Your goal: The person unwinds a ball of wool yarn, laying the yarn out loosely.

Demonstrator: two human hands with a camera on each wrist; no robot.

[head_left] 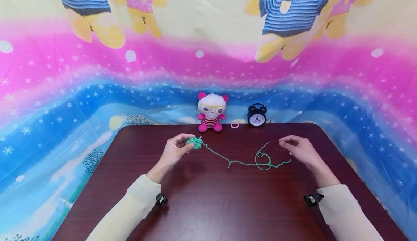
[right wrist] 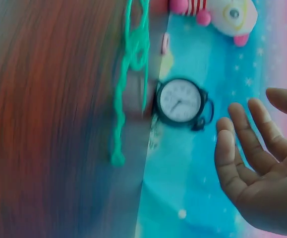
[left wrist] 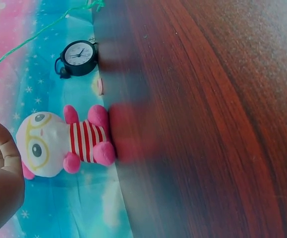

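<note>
A small bundle of green yarn (head_left: 194, 143) is pinched between the thumb and fingers of my left hand (head_left: 176, 148). From it a green strand (head_left: 242, 162) stretches rightward, with a loose loop near its far end. Past that end, my right hand (head_left: 301, 149) is held up with nothing in its fingers. In the right wrist view its fingers are spread and slightly bent, apart from the knotted yarn (right wrist: 117, 114). Only part of my left hand (left wrist: 2, 168) shows in the left wrist view, where the bundle is mostly out of frame.
At the back of the dark wooden table (head_left: 208, 204) sits a pink and white plush toy (head_left: 211, 112). A black alarm clock (head_left: 257, 117) stands to its right, and a small pink ring (head_left: 234, 125) lies between them. Behind hangs a printed cloth (head_left: 208, 67).
</note>
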